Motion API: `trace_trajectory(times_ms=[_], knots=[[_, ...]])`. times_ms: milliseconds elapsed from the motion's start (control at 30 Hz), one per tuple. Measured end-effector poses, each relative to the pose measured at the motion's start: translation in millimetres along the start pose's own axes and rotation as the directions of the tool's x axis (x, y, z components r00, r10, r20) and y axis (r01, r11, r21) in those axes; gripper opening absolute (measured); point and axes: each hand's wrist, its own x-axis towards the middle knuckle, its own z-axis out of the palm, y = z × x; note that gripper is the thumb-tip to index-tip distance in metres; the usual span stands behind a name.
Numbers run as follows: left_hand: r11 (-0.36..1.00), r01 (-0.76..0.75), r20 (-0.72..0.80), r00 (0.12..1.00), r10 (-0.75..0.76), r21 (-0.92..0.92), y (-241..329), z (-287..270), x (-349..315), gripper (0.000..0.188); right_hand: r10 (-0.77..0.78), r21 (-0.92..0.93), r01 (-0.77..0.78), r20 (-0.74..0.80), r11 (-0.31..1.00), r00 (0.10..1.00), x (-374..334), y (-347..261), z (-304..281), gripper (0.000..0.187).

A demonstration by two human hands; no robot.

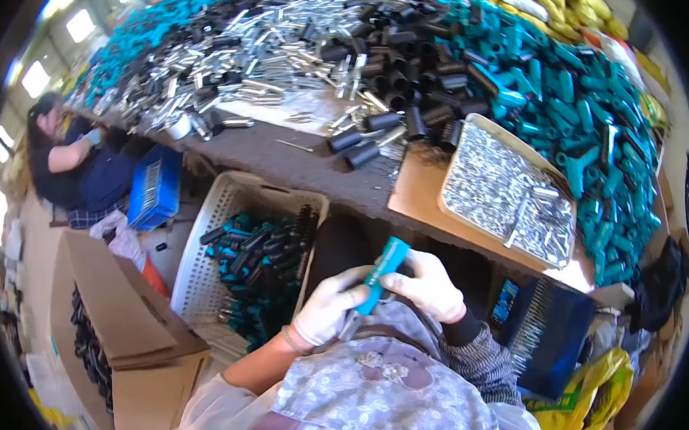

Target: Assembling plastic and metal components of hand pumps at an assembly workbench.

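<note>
In front of my lap is a teal plastic handle [383, 273], tilted with its upper end to the right. White-gloved, my left hand [323, 306] is closed round its lower part. My right hand [431, 288], gloved too, grips the handle from the other side, thumb pressed on it. A greyish metal-looking piece [351, 324] shows at the lower end beside my left fingers; whether it is joined to the handle I cannot tell. Beyond my hands, on the table, stands a shallow tray [472, 119] filled with small silvery metal parts.
Heaped on the table [311, 159] are silvery metal tubes [275, 45], black sleeves [399, 66] and teal handles [567, 121]. A white basket [189, 256] of teal and black parts stands left of my legs, beside a cardboard box [121, 301]. Another person [69, 162] sits far left.
</note>
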Motion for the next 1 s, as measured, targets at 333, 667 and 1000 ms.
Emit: trace_trajectory(times_ms=[333, 667, 1000], knots=[[0.988, -0.105, -0.121, 0.988, 0.091, -0.112, 2.5, 1.9, -0.4, 0.062, -0.652, -0.904, 0.211, -0.093, 0.372, 0.752, 131.2, -35.4, -36.1, 0.020], [0.959, -0.206, -0.200, 0.966, 0.166, -0.196, 7.4, -9.5, -17.1, 0.061, -0.541, -0.838, 0.219, -0.103, 0.499, 0.835, 149.9, -44.3, -26.9, 0.039], [0.976, -0.215, -0.243, 0.949, 0.203, -0.024, 6.1, -18.2, -4.0, 0.063, -0.228, -0.275, 0.155, -0.258, 0.949, 0.939, 40.6, -33.2, -4.4, 0.044]])
